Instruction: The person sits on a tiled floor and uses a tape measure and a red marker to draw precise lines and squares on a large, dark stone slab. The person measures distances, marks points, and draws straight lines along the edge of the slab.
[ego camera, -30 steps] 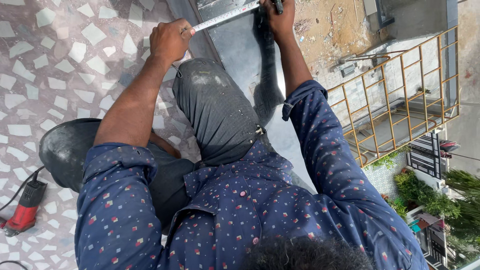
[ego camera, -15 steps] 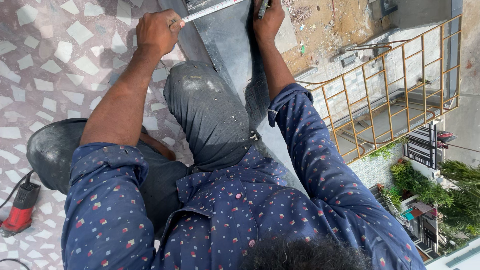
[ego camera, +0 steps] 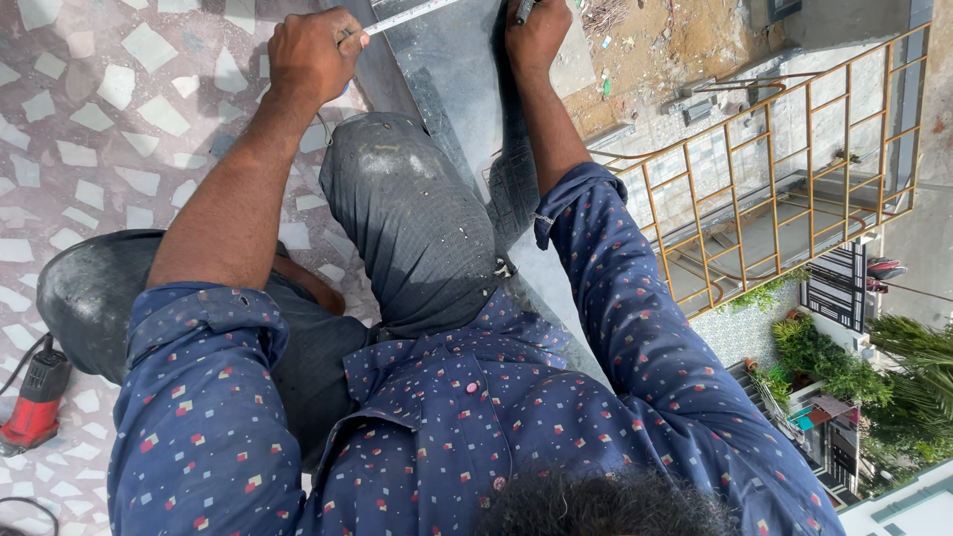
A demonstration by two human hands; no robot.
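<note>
Where terrazzo floor (ego camera: 119, 129) ends, both hands (ego camera: 316, 55) press a grey ledge (ego camera: 447, 69).

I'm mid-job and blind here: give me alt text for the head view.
Seen from above, a crouching person in a blue patterned shirt presses a flat metal ruler onto a grey stone ledge slab with the left hand, while the right hand holds a dark pen-like tool beside it. A red power tool lies on the terrazzo floor behind.
</note>
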